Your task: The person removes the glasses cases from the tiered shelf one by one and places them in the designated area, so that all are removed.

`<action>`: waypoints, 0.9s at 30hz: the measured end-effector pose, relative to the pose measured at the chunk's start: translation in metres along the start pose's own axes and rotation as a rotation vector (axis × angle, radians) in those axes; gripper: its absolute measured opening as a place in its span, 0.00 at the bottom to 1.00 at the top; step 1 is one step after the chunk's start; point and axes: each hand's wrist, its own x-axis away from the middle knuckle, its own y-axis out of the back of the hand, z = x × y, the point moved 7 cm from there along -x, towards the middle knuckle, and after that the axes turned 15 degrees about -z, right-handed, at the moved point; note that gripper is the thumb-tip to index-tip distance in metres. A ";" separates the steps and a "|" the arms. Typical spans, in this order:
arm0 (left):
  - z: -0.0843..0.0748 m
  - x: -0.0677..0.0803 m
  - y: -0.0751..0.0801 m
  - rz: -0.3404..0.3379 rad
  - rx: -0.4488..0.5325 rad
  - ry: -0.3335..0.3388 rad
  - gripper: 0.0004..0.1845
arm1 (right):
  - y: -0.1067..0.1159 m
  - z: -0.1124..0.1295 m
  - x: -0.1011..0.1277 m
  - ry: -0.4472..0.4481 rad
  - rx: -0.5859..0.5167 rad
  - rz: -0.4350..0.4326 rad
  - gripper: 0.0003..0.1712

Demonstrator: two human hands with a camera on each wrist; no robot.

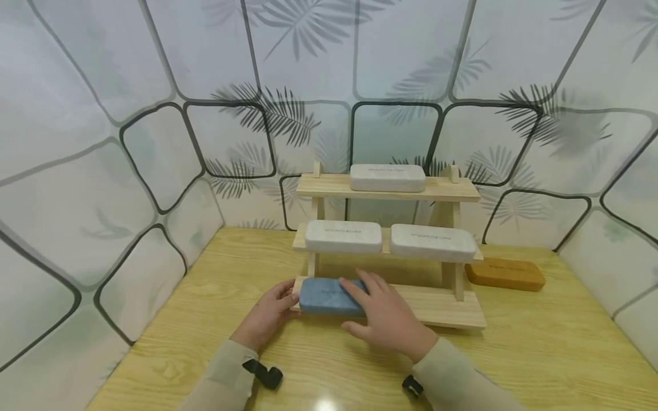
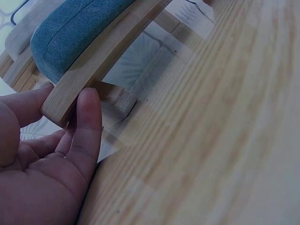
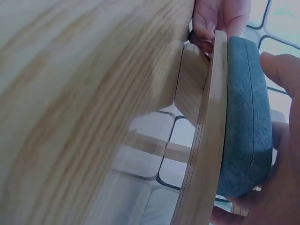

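Observation:
A blue oblong case (image 1: pixel 329 297) lies on the left part of the bottom tier of a three-tier wooden display stand (image 1: pixel 442 308). With thumb and fingers my left hand (image 1: pixel 269 314) pinches the left end of the bottom board (image 2: pixel 89 70), just beside the case. My right hand (image 1: pixel 385 314) is at the case's right end, its fingers extended across the top and the thumb spread in front. In the right wrist view the blue case (image 3: pixel 246 122) stands close to those fingers; whether each one touches is unclear.
One white case (image 1: pixel 387 178) sits on the top tier. Two more, a left white case (image 1: pixel 343 237) and a right white case (image 1: pixel 433 242), are on the middle tier. An orange-brown case (image 1: pixel 506 274) lies on the wooden table (image 1: pixel 205 342) right of the stand. Patterned curtain surrounds the table.

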 end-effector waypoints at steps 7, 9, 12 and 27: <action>0.000 0.000 0.000 -0.005 -0.002 0.001 0.30 | -0.005 0.001 -0.004 -0.037 0.009 0.014 0.50; 0.000 0.000 0.000 -0.008 -0.002 0.001 0.30 | -0.006 0.002 -0.005 -0.038 0.010 0.014 0.50; 0.001 0.000 -0.001 -0.015 -0.006 0.005 0.30 | -0.008 0.003 -0.006 -0.040 0.014 0.015 0.50; 0.002 -0.002 0.001 -0.015 -0.016 0.005 0.31 | -0.012 0.005 -0.006 -0.023 0.068 0.017 0.51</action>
